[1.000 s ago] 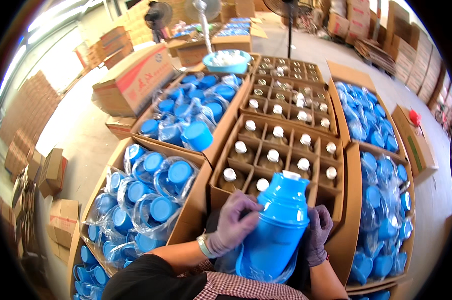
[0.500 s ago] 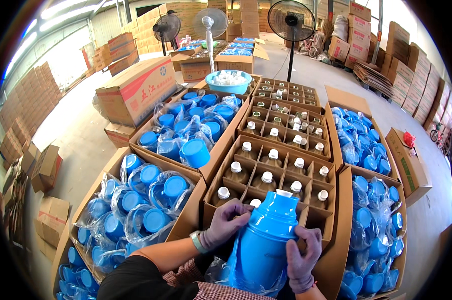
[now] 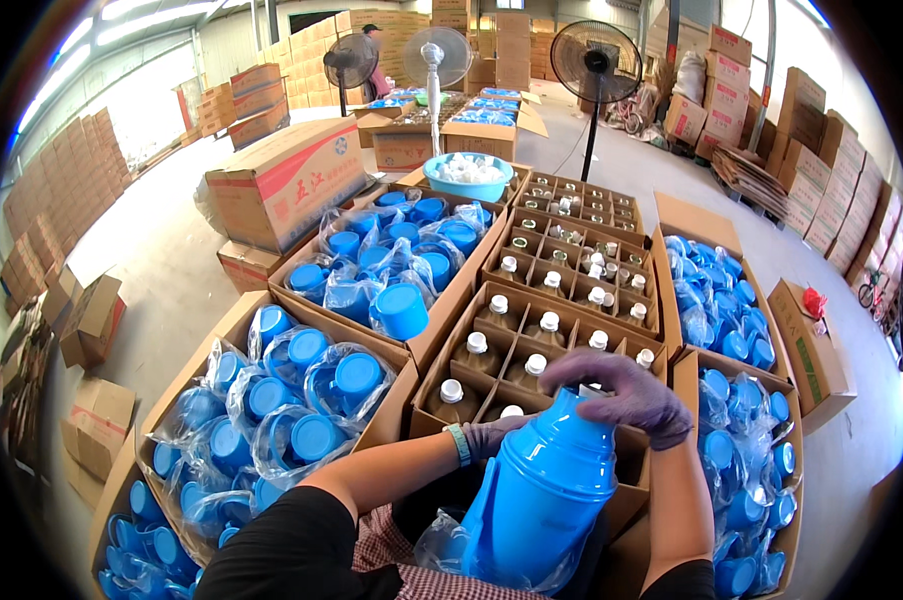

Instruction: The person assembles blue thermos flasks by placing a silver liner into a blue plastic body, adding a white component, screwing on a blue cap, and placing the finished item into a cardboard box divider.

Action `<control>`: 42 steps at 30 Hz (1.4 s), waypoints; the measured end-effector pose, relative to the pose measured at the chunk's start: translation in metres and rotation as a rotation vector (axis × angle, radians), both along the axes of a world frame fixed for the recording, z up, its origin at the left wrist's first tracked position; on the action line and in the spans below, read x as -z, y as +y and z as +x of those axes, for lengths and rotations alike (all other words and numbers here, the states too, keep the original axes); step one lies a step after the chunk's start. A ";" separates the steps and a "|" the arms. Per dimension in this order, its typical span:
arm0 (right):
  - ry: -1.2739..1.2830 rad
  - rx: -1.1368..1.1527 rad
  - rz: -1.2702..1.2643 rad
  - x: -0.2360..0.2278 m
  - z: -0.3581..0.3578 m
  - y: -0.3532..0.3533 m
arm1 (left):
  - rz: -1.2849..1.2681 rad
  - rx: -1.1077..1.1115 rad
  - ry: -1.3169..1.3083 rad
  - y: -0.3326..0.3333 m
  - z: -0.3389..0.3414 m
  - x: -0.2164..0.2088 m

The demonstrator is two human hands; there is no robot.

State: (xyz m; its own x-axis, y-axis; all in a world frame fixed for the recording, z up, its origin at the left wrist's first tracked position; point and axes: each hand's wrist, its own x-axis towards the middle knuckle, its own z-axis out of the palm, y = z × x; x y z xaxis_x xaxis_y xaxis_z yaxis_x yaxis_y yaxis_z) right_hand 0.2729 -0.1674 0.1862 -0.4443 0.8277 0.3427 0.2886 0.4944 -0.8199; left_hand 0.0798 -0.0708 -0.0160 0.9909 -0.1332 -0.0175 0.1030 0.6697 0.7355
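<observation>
A blue thermos flask (image 3: pixel 546 490) with a side handle stands tilted in front of me, loose clear plastic (image 3: pixel 441 545) about its lower part. My right hand (image 3: pixel 636 397), in a purple-grey glove, curls over the flask's mouth, its fingers closed about a white stopper (image 3: pixel 590 387) that is mostly covered. Against the flask's left shoulder rests my left hand (image 3: pixel 491 437), likewise gloved; its fingers pass behind the flask and are hidden. Just beyond is a divided carton (image 3: pixel 426 415) of brown-looking bottles with white stoppers (image 3: pixel 477 343).
Cartons of blue flask parts in clear plastic flank me on the left (image 3: pixel 396 410) and right (image 3: pixel 686 370). A light-blue basin (image 3: pixel 468 186) of white stoppers sits farther back. Beyond stand fans (image 3: pixel 596 62), stacked cartons (image 3: pixel 729 90) and a person (image 3: pixel 374 65).
My right hand has risen from the flask's side to its mouth. My left hand has dropped from near the top to behind the shoulder. A person now shows at the back.
</observation>
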 end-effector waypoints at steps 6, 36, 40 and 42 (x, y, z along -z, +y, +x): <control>-0.134 -0.085 -0.070 -0.051 -0.052 -0.037 | -0.094 -0.063 -0.112 -0.027 -0.019 -0.053; -0.749 0.682 0.091 -0.131 -0.144 -0.225 | 0.766 -0.599 -0.132 -0.217 -0.175 -0.170; -0.838 -0.011 0.393 -0.168 -0.190 -0.238 | 0.482 -0.086 -0.261 -0.151 -0.190 -0.187; -0.829 -0.161 0.456 -0.161 -0.189 -0.236 | 0.334 -0.013 -0.333 -0.143 -0.187 -0.170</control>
